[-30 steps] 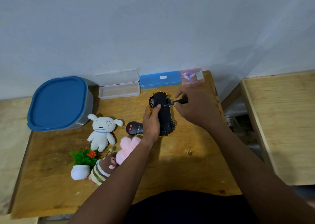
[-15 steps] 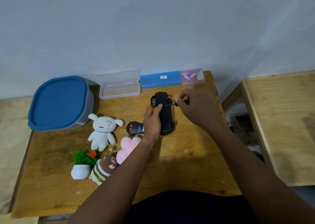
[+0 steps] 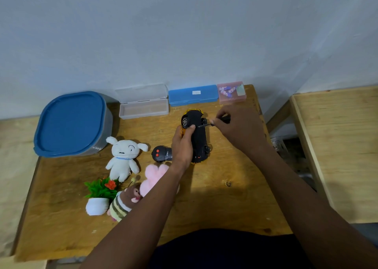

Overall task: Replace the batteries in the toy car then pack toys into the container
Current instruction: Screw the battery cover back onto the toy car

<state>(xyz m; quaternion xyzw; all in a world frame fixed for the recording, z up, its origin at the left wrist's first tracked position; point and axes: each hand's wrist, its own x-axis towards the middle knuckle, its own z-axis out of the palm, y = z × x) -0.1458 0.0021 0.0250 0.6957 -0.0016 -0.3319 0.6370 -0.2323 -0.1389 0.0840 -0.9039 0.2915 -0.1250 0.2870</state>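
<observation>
A yellow toy car lies upside down on the wooden table, black underside up. My left hand grips its left side. My right hand holds a small black screwdriver whose tip touches the car's underside near the far wheels. A grey container with a blue lid stands at the far left. On the left lie a white plush dog, a pink plush, a striped brown plush and a black remote.
A small potted plant stands at the front left. Along the wall sit an open clear box, a blue case and a pink box holding batteries. A second wooden table stands to the right across a gap.
My right hand has shifted slightly around the screwdriver, its tip staying on the car's underside. My left hand and the car have barely moved.
</observation>
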